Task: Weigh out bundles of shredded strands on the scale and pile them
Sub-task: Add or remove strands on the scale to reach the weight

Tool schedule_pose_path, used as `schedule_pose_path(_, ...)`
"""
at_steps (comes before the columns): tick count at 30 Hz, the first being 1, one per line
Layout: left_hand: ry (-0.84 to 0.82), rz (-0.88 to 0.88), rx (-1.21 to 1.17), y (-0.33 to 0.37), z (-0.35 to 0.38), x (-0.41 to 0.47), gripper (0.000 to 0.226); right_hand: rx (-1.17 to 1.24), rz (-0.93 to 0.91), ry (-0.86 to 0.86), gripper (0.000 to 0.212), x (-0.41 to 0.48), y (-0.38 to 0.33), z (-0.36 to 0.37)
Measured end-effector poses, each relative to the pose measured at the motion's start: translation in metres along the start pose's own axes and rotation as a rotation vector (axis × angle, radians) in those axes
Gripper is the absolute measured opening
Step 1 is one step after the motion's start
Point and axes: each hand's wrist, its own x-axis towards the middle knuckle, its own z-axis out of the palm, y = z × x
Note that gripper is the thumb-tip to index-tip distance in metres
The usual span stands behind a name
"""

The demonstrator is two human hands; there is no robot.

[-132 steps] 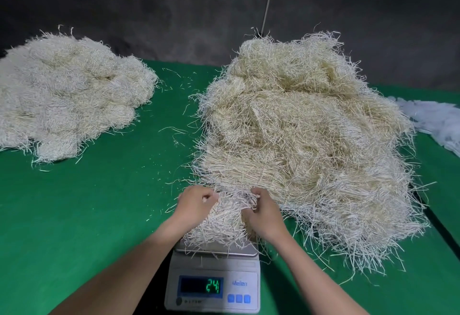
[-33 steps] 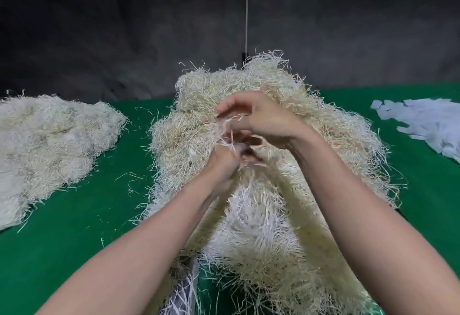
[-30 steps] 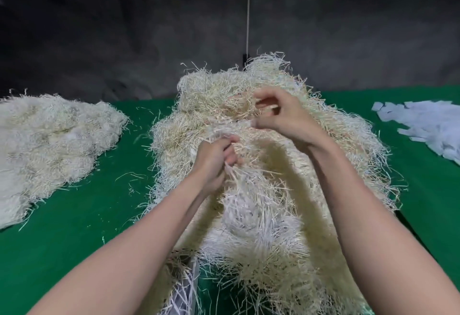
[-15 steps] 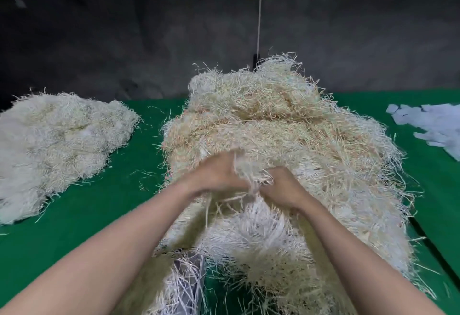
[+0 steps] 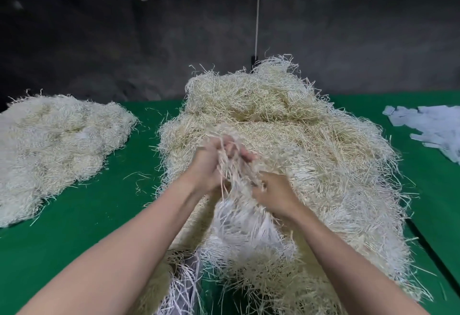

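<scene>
A bundle of shredded strands [image 5: 236, 212] is held up over the large heap [image 5: 311, 145] at the centre of the green desk [image 5: 87, 215]. Its top is enclosed by the curled fingers [image 5: 225, 144] of the left hand [image 5: 209, 168]. Its 3 o'clock side is gripped by the right hand [image 5: 273, 195], whose fingertips are buried among the strands. A second pile [image 5: 57, 145] is seen at 9 o'clock and white paper scraps [image 5: 430, 128] at 2 o'clock.

This is a plain workshop for handwork. A green-covered counter [image 5: 74, 227] carries big heaps of shredded strands [image 5: 311, 145] and white slips [image 5: 433, 125], against a rough dark wall [image 5: 99, 41].
</scene>
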Motion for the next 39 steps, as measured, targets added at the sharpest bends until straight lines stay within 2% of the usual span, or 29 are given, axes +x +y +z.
schedule_pose_path(2, 0.089, 0.097, -0.154, 0.015, -0.012, 0.001, 0.037, -0.414, 0.035, 0.021, 0.017, -0.003, 0.032, -0.019)
schedule_pose_path(3, 0.151, 0.133, -0.159, 0.023, -0.017, 0.0, 0.04, -0.522, 0.087, 0.024, 0.015, -0.006, 0.049, -0.028)
schedule_pose_path(4, 0.218, 0.143, -0.144, 0.028, -0.021, -0.002, 0.04, -0.545, 0.133, 0.03, 0.016, -0.011, 0.061, -0.034)
schedule_pose_path(6, 0.285, 0.158, -0.097, 0.033, -0.026, -0.006, 0.041, -0.554, 0.106, 0.054, 0.023, -0.012, 0.069, -0.038)
schedule_pose_path(10, 0.265, 0.189, -0.104, 0.045, -0.026, -0.012, 0.049, -0.684, -0.009, -0.008, 0.037, -0.017, 0.047, -0.04)
schedule_pose_path(12, 0.271, 0.211, 0.024, 0.051, -0.026, -0.018, 0.041, -0.642, -0.027, -0.041, 0.048, -0.023, 0.028, -0.048)
schedule_pose_path(14, 0.269, 0.196, 0.088, 0.051, -0.025, -0.022, 0.036, -0.473, -0.103, 0.003, 0.06, -0.028, -0.004, -0.058)
schedule_pose_path(16, 0.245, 0.152, 0.08, 0.047, -0.02, -0.023, 0.038, -0.325, -0.249, 0.11, 0.084, -0.029, -0.041, -0.053)
schedule_pose_path(17, 0.217, 0.132, 0.062, 0.046, -0.017, -0.024, 0.037, -0.252, -0.298, 0.109, 0.099, -0.029, -0.059, -0.045)
schedule_pose_path(19, 0.149, 0.113, 0.041, 0.046, -0.01, -0.026, 0.031, -0.152, -0.229, -0.066, 0.114, -0.025, -0.078, -0.014)
schedule_pose_path(20, 0.122, 0.126, 0.106, 0.046, -0.008, -0.027, 0.027, -0.146, -0.173, -0.17, 0.104, -0.024, -0.08, 0.003)
schedule_pose_path(21, 0.106, 0.145, 0.285, 0.044, -0.008, -0.028, 0.024, -0.149, -0.147, -0.244, 0.081, -0.025, -0.078, 0.017)
schedule_pose_path(22, 0.104, 0.16, 0.61, 0.041, -0.011, -0.028, 0.023, -0.137, -0.113, -0.233, 0.046, -0.022, -0.072, 0.026)
schedule_pose_path(23, 0.077, 0.142, 1.057, 0.035, -0.017, -0.029, 0.019, -0.095, -0.1, -0.172, 0.011, -0.02, -0.067, 0.029)
schedule_pose_path(24, -0.015, 0.058, 1.461, 0.029, -0.023, -0.029, 0.012, -0.07, -0.106, -0.093, 0.014, -0.015, -0.06, 0.029)
schedule_pose_path(25, -0.092, -0.065, 1.761, 0.021, -0.029, -0.03, 0.009, -0.028, -0.115, -0.05, 0.025, -0.014, -0.057, 0.027)
schedule_pose_path(26, -0.155, -0.198, 1.905, 0.013, -0.038, -0.03, 0.014, -0.065, -0.118, -0.061, 0.024, -0.012, -0.051, 0.027)
schedule_pose_path(27, -0.198, -0.301, 1.91, 0.007, -0.047, -0.03, 0.015, -0.165, -0.145, -0.096, 0.017, -0.012, -0.046, 0.026)
schedule_pose_path(29, -0.193, -0.319, 1.885, 0.006, -0.057, -0.027, 0.013, -0.451, -0.177, -0.101, 0.004, -0.01, -0.024, 0.025)
schedule_pose_path(32, -0.119, -0.245, 1.994, 0.019, -0.072, -0.026, 0.021, -0.728, -0.16, -0.037, 0.013, -0.009, 0.029, -0.001)
schedule_pose_path(35, 0.029, -0.252, 2.12, 0.039, -0.102, -0.034, 0.014, -0.971, -0.015, -0.064, 0.017, -0.013, 0.076, -0.04)
schedule_pose_path(37, 0.073, -0.268, 2.146, 0.05, -0.119, -0.042, 0.019, -1.001, -0.02, -0.069, 0.017, -0.016, 0.083, -0.047)
schedule_pose_path(39, 0.09, -0.228, 2.127, 0.052, -0.122, -0.051, 0.027, -0.818, -0.032, -0.13, 0.023, -0.018, 0.06, -0.045)
